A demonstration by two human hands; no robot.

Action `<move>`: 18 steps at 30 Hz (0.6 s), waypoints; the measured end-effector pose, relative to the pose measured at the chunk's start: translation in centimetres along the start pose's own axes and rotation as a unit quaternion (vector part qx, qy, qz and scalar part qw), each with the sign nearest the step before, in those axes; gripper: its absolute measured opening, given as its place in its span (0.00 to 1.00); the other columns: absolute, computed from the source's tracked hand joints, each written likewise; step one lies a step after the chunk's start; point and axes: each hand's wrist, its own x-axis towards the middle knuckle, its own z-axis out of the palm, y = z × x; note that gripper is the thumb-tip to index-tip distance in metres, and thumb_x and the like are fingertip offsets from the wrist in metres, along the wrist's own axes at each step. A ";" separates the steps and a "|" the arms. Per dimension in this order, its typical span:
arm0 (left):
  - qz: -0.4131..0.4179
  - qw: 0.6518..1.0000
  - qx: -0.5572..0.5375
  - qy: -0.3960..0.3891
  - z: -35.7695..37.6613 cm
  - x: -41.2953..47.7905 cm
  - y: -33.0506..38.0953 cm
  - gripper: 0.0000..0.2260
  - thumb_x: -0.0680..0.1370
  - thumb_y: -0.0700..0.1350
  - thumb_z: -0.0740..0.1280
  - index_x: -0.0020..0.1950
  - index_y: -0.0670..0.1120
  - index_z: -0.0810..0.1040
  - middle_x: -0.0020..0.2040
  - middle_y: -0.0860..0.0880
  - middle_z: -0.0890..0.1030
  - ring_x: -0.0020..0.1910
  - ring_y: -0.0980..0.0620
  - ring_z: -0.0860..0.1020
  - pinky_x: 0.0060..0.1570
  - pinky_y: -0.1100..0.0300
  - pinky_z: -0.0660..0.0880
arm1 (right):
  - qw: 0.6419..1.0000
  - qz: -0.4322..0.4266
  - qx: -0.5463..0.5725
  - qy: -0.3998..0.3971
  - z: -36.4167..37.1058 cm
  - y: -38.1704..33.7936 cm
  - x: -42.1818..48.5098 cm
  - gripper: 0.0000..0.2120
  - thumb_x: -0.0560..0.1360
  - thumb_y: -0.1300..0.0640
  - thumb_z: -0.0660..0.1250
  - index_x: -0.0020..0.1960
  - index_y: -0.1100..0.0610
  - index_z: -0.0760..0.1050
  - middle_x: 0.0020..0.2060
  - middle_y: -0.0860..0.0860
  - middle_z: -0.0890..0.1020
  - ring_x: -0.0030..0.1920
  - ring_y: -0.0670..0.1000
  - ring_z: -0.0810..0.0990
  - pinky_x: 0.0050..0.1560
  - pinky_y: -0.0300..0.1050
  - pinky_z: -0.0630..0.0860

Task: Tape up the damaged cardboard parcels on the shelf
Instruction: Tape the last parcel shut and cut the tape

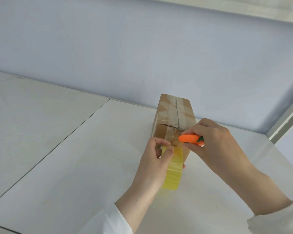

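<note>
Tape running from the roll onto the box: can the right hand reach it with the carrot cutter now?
Probably yes. The right hand holds the orange cutter with its tip at the tape on the near end of the box, just above the roll in the left hand. Nothing shows between them.

I work from one view only, the wide-angle camera worn on the head. It looks forward and down onto the white shelf [66,166], facing the pale back wall [125,48]. It sits near: the cardboard parcel [167,114] lies just right of centre, and the left forearm [139,198] and right forearm [255,188] cross the bottom edge, large in frame.
</note>
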 end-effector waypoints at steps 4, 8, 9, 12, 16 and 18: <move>-0.005 1.000 -0.001 0.007 -0.1 -0.2 0.1 0.02 0.80 0.41 0.62 0.51 0.47 0.69 0.44 0.42 0.81 0.33 0.50 0.83 0.26 0.66 0.73 | 0.998 0.033 -0.042 -0.030 -0.4 1.2 -0.3 0.06 0.70 0.58 0.73 0.47 0.52 0.82 0.42 0.49 0.76 0.43 0.52 0.77 0.43 0.43 0.71; -0.005 1.000 -0.002 0.002 0.0 -0.3 0.3 0.03 0.80 0.41 0.62 0.53 0.46 0.69 0.41 0.45 0.80 0.32 0.52 0.83 0.25 0.67 0.72 | 1.000 -0.001 0.020 -0.010 -1.8 1.4 -0.3 0.06 0.69 0.56 0.73 0.43 0.47 0.80 0.42 0.42 0.79 0.43 0.44 0.76 0.42 0.31 0.69; -0.004 1.000 -0.002 0.002 0.0 -0.3 0.3 0.03 0.80 0.41 0.62 0.53 0.45 0.69 0.40 0.46 0.80 0.31 0.52 0.83 0.24 0.68 0.71 | 0.999 -0.022 0.034 0.007 -2.2 1.1 0.0 0.06 0.69 0.55 0.72 0.45 0.47 0.80 0.44 0.41 0.80 0.46 0.43 0.76 0.43 0.30 0.69; -0.001 1.000 0.009 -0.002 0.1 -0.6 0.4 0.03 0.80 0.41 0.62 0.54 0.45 0.69 0.39 0.48 0.80 0.30 0.53 0.82 0.24 0.68 0.71 | 0.995 -0.061 0.081 -0.012 -1.9 0.3 1.0 0.11 0.72 0.57 0.69 0.54 0.50 0.78 0.51 0.35 0.77 0.66 0.38 0.67 0.58 0.26 0.64; -0.001 1.000 0.030 -0.005 -0.1 -0.9 0.5 0.02 0.81 0.42 0.61 0.52 0.46 0.69 0.43 0.44 0.81 0.31 0.53 0.83 0.26 0.66 0.72 | 0.988 -0.057 0.110 -0.089 -0.2 0.4 1.5 0.11 0.74 0.61 0.68 0.48 0.46 0.74 0.56 0.37 0.78 0.64 0.36 0.71 0.56 0.30 0.69; -0.001 0.999 0.041 -0.008 -0.3 -1.0 0.7 0.01 0.81 0.42 0.61 0.52 0.47 0.69 0.47 0.41 0.82 0.31 0.53 0.82 0.27 0.64 0.74 | 0.988 -0.050 0.117 -0.083 0.2 0.8 1.5 0.10 0.74 0.61 0.68 0.46 0.45 0.74 0.58 0.40 0.79 0.62 0.37 0.73 0.54 0.32 0.71</move>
